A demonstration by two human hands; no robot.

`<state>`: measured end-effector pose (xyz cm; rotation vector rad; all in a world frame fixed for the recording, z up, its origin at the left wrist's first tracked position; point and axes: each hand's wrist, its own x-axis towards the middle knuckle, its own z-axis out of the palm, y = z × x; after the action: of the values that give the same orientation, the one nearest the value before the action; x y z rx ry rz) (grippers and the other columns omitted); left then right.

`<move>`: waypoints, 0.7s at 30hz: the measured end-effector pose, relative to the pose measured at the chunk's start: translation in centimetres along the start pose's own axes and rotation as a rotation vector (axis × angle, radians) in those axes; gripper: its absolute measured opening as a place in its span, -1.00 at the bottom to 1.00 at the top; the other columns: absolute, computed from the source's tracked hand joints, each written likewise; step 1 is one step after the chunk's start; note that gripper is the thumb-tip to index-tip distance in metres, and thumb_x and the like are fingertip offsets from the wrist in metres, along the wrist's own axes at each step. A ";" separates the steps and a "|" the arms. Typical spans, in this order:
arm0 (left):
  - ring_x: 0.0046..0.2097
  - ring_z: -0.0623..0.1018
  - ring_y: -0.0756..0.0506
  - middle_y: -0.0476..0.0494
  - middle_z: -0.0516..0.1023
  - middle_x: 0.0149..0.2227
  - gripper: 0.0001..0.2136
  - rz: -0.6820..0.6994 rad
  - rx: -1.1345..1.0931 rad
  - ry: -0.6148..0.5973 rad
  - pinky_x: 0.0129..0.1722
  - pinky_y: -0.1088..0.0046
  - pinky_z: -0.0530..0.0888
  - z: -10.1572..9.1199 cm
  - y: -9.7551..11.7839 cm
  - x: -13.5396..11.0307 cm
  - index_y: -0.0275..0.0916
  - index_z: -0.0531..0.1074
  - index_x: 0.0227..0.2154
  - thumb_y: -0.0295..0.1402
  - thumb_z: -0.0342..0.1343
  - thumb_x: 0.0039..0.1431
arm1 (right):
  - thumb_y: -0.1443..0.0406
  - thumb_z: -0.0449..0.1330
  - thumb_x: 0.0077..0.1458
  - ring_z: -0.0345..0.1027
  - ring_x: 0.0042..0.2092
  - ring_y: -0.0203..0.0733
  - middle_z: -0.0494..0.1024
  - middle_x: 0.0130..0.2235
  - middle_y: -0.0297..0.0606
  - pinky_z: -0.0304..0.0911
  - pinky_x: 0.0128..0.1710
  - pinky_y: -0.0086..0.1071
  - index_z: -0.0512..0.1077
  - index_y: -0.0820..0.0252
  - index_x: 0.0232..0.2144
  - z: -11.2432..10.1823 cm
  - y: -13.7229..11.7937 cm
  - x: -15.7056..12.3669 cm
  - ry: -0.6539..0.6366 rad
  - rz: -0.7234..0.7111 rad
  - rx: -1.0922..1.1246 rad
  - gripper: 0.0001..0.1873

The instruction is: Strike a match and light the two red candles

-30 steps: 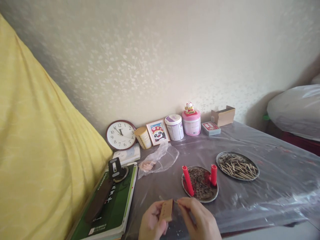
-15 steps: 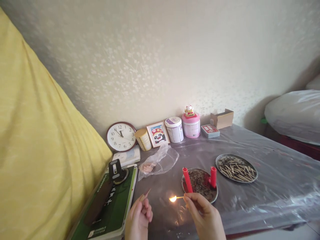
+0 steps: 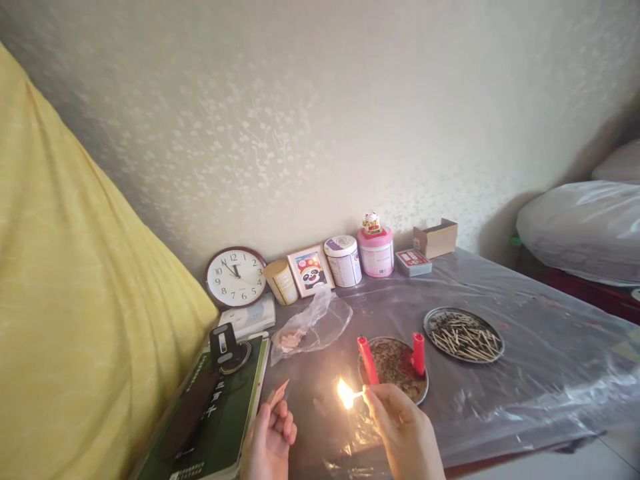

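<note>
Left hand (image 3: 269, 435) now farther from right hand (image 3: 404, 427), gripping half-hidden matchbox (image 3: 279, 393), right pinching match (image 3: 359, 395), head lost in flame (image 3: 345, 393)

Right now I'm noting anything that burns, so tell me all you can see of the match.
The match is a short, thin, pale stick, wooden by its look. Its left end in the picture is alight; the bright flame hides the head. The right hand pinches the other end, holding the stick roughly level in view, above the table. Only the hand appears to touch it.
</note>
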<state>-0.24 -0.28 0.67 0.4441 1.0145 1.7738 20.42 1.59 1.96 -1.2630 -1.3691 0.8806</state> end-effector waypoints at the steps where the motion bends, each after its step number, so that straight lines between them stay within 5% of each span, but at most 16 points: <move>1: -0.53 0.22 0.07 0.00 0.28 -0.49 -0.63 0.000 -0.004 0.000 -0.59 0.53 0.27 -0.1 0.0 0.1 -0.23 0.59 -0.24 -0.07 0.25 -0.03 | -0.02 0.08 0.15 0.16 -0.53 -0.32 0.38 -0.55 -0.35 0.11 -0.53 -0.54 0.49 0.17 -0.47 0.0 0.0 0.0 -0.003 0.002 0.001 -0.57; 21: -0.55 0.22 0.07 0.00 0.30 -0.53 -0.53 -0.010 0.018 0.044 -0.63 0.53 0.25 0.2 -0.2 0.6 -0.25 0.60 -0.26 -0.04 0.34 -0.22 | -0.08 0.13 0.05 0.15 -0.55 -0.33 0.35 -0.58 -0.35 0.10 -0.57 -0.55 0.48 0.18 -0.46 0.0 -0.5 0.4 0.023 0.079 0.150 -0.55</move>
<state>-0.18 0.36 0.56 0.4119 1.0630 1.7736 20.30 1.84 2.55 -1.2145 -1.2180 1.0017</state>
